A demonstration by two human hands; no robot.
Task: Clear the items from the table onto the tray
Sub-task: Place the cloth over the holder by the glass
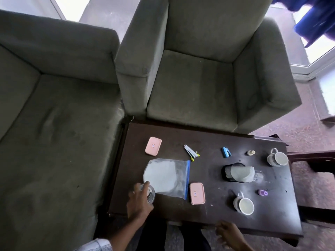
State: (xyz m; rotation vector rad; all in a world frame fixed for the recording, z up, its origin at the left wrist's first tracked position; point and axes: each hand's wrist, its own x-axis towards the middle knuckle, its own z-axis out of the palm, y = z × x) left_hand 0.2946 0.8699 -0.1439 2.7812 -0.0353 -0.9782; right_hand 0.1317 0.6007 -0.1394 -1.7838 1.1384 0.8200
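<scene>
On the dark wooden table (208, 140) my left hand (139, 201) is closed around a clear glass (151, 193) at the near left corner. My right hand (229, 234) hovers over the near edge, fingers loosely spread, holding nothing. A clear zip bag (168, 175) lies beside the glass. Two pink lidded boxes sit at the far left (153, 146) and the near middle (197, 193). Two white mugs stand at the far right (277, 157) and near right (243, 203). A glass jar (239, 173) lies on its side. No tray is in view.
Small items lie scattered: a bundle of pens (191, 154), a blue stapler (226, 152), a small bottle (251, 152), a purple tape roll (262, 192). A grey armchair (199, 73) stands behind the table, a grey sofa (54, 105) to its left, a low stool (315, 160) to its right.
</scene>
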